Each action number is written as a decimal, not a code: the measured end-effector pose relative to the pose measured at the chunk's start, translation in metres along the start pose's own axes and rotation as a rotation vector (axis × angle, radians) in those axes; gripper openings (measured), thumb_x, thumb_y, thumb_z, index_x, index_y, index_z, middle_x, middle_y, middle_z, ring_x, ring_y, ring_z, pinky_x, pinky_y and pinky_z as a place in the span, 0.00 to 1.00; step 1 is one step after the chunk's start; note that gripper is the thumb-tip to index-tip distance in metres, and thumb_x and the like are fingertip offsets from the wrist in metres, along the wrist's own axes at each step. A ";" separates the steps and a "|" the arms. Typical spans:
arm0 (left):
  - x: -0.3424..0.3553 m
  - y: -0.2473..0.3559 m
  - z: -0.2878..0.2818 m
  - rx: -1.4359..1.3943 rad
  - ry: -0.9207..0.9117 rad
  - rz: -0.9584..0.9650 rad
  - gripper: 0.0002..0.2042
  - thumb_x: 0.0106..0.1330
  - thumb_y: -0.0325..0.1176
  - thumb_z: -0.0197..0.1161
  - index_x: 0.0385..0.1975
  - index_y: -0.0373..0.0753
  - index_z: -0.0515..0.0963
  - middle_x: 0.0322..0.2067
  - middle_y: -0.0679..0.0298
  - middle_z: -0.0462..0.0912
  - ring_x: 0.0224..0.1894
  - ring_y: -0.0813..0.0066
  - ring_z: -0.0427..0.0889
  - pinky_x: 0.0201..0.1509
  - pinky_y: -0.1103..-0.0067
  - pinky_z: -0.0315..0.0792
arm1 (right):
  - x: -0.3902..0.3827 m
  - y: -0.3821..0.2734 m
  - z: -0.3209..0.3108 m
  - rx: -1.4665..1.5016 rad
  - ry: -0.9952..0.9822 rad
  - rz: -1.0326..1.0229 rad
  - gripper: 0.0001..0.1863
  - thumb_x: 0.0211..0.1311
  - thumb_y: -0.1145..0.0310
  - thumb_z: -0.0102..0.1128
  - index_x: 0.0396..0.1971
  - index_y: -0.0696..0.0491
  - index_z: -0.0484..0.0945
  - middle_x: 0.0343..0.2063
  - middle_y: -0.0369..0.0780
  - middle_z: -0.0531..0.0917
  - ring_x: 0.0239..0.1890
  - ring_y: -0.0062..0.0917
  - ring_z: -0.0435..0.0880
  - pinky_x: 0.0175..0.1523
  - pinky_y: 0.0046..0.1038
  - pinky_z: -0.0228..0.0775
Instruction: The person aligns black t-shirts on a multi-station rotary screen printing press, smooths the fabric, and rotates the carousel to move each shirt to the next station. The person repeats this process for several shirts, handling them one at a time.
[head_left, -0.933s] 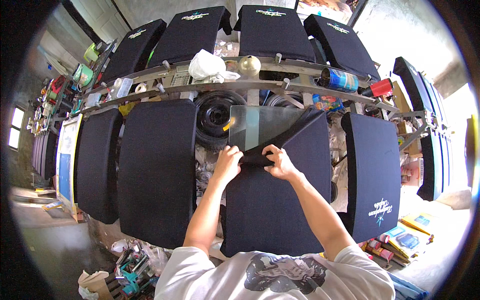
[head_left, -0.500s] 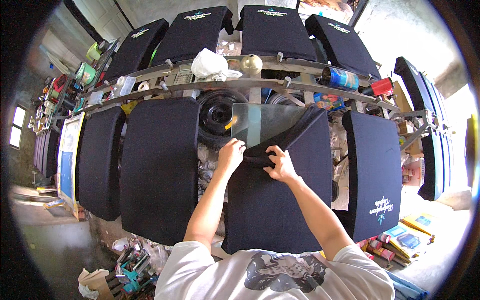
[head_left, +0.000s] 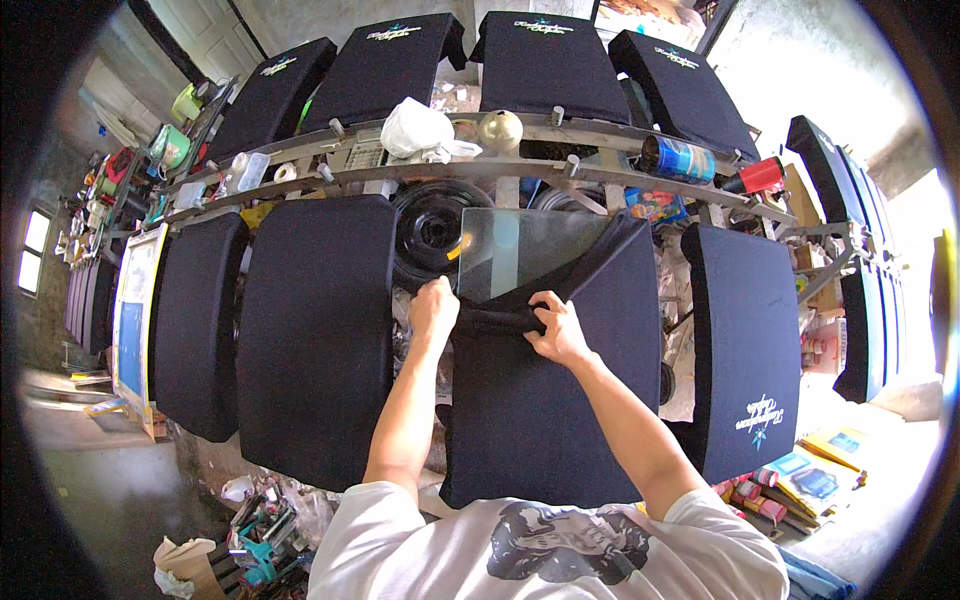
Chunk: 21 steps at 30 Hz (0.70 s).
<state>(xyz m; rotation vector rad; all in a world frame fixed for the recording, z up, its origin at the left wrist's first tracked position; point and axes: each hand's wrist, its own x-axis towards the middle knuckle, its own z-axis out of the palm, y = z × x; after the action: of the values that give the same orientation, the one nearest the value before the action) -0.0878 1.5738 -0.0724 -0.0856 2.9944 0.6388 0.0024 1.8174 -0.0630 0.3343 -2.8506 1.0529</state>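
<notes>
In front of me a black cloth point(head_left: 545, 430) covers most of a flat board. Its far left part is folded back, baring a corner of clear glass pane point(head_left: 545, 243). My left hand point(head_left: 434, 312) is closed on the cloth's edge just left of the glass corner. My right hand point(head_left: 558, 330) pinches the gathered fold with curled fingers, near the middle of the board. Between the two hands the cloth is stretched in a dark band. At the far right corner it still lies over the glass.
Black-covered boards stand on both sides, one point(head_left: 315, 330) at the left and a printed one point(head_left: 748, 350) at the right. Beyond runs a metal rail point(head_left: 480, 160) with a white plastic bag point(head_left: 415, 130), a gold ball point(head_left: 500, 130), a blue can point(head_left: 680, 158) and a red can point(head_left: 760, 175).
My left hand has moved left and slightly up, pulling the cloth's edge out past the glass's left side. My right hand has stayed nearly in place on the fold.
</notes>
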 end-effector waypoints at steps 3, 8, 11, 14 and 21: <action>-0.012 -0.003 -0.009 0.029 0.079 -0.071 0.16 0.69 0.38 0.57 0.31 0.28 0.79 0.34 0.41 0.82 0.43 0.42 0.84 0.48 0.56 0.76 | 0.008 -0.005 -0.001 0.042 0.070 0.017 0.16 0.41 0.72 0.70 0.33 0.60 0.82 0.50 0.40 0.76 0.51 0.39 0.77 0.57 0.38 0.69; -0.017 0.015 -0.019 -0.495 -0.054 0.654 0.22 0.56 0.37 0.72 0.49 0.34 0.79 0.49 0.49 0.83 0.50 0.50 0.82 0.56 0.63 0.73 | 0.051 -0.013 -0.015 0.129 0.187 -0.003 0.16 0.42 0.78 0.67 0.37 0.58 0.83 0.50 0.41 0.77 0.55 0.40 0.76 0.59 0.37 0.71; 0.011 0.025 -0.023 -0.600 -0.157 0.388 0.14 0.52 0.28 0.73 0.38 0.32 0.83 0.33 0.50 0.87 0.37 0.61 0.87 0.43 0.71 0.76 | 0.079 -0.022 -0.025 0.160 0.212 -0.019 0.15 0.50 0.76 0.67 0.41 0.57 0.82 0.53 0.44 0.76 0.55 0.41 0.77 0.60 0.37 0.71; 0.065 0.013 -0.014 -0.709 -0.085 0.367 0.12 0.54 0.26 0.70 0.38 0.31 0.82 0.33 0.55 0.87 0.37 0.69 0.85 0.43 0.74 0.74 | 0.095 -0.018 -0.029 0.133 0.160 0.016 0.17 0.55 0.72 0.68 0.47 0.56 0.80 0.57 0.46 0.72 0.57 0.42 0.76 0.61 0.37 0.71; 0.126 0.018 -0.029 -0.949 -0.350 0.093 0.14 0.56 0.29 0.68 0.40 0.31 0.79 0.36 0.63 0.83 0.40 0.74 0.77 0.49 0.78 0.68 | 0.113 0.047 -0.033 -0.025 0.161 0.165 0.26 0.56 0.72 0.67 0.56 0.55 0.72 0.61 0.48 0.68 0.60 0.48 0.73 0.63 0.40 0.70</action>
<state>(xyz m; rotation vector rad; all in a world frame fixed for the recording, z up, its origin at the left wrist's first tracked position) -0.2167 1.5732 -0.0497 0.1022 2.1336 1.7909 -0.1187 1.8540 -0.0505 0.0114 -2.7817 1.0179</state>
